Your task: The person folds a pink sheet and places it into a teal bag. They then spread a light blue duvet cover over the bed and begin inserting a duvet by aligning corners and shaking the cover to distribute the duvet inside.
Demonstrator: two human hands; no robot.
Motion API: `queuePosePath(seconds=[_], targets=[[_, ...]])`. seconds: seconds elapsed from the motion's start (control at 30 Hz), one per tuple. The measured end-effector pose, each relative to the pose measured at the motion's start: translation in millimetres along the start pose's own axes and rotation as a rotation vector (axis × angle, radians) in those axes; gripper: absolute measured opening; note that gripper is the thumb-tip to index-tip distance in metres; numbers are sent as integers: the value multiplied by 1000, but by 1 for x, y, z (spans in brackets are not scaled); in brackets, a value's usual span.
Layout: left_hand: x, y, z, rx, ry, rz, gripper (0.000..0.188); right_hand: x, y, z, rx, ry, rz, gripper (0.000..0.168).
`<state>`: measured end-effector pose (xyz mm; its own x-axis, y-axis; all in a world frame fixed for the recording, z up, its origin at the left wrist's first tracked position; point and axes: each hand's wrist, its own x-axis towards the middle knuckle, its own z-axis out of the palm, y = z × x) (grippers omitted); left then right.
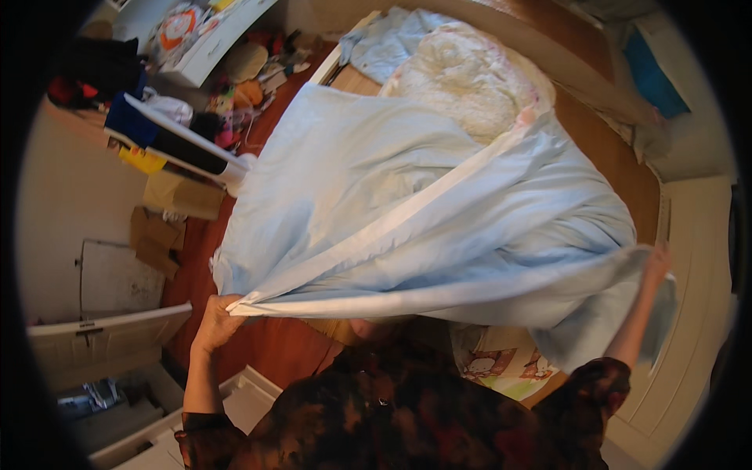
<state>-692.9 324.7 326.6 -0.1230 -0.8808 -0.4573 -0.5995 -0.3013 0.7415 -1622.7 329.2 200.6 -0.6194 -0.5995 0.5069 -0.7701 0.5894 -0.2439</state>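
Observation:
A large light blue fabric cover (364, 170) with a white edge band is stretched out in front of me over a bed. My left hand (220, 320) grips a gathered corner of the cover at the white edge. Far to the right, my right hand (657, 264) is closed on another part of the cover's edge, with some cloth hanging below it. A cream quilt (470, 76) with pinkish trim lies bunched on the bed beyond the cover. Crumpled blue cloth (393, 41) lies beside the quilt at the bed's far end.
Toys and other items clutter the reddish wooden floor (270, 129) on the left, near a white drawer unit (205, 47). Cardboard boxes (182, 194) stand by the left wall. An open white door panel (111, 341) is at lower left. A white panelled surface (681, 329) rises at right.

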Motion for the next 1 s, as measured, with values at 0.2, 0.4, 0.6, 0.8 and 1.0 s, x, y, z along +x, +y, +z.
queuePosePath(seconds=[0.2,0.4,0.6,0.8,1.0], targets=[[-6,-17,16,32,-38,-3,12,-223,-378,-40,804,-1089,-631,34],[-15,-22,19,-25,-63,110,13,-321,-474,-85,933,-925,-1132,35],[-23,-20,19,48,-55,305,13,-306,-464,-67,879,-1066,-1091,6],[-29,-9,20,205,-33,469,11,-314,-483,-40,753,-1056,-1113,9],[-38,-3,28,209,-61,402,10,-291,-535,-10,830,-1264,-1125,11]])
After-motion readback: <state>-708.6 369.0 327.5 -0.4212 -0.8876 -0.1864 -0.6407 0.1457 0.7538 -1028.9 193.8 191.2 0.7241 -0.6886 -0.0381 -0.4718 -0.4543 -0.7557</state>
